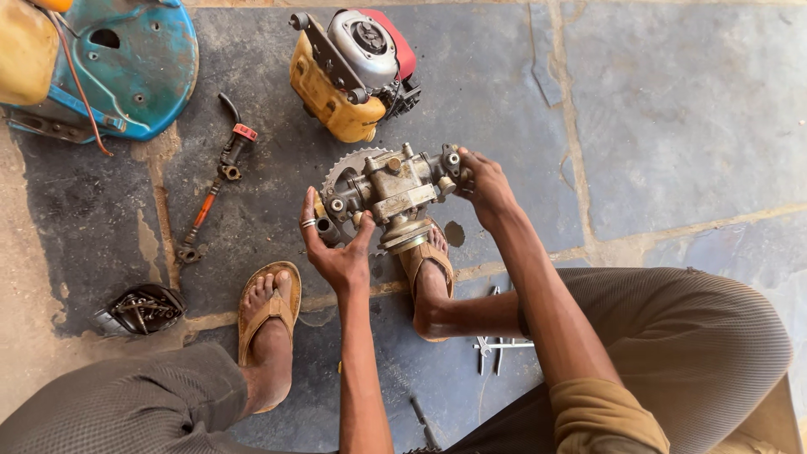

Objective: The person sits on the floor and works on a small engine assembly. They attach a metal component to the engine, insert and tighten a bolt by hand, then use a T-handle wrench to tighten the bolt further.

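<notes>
I see the pump body (391, 189) lying crosswise between both grips: left hand (336, 248) cupping one end, right hand (486, 187) pinching the other.

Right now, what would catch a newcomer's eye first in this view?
Dead centre, the left hand and right hand hold a greasy metal pump assembly with a toothed gear behind it, raised above a sandalled foot. Just beyond it on the stone floor lies a small yellow engine with a red cover. At the top left sits a worn blue metal housing.
</notes>
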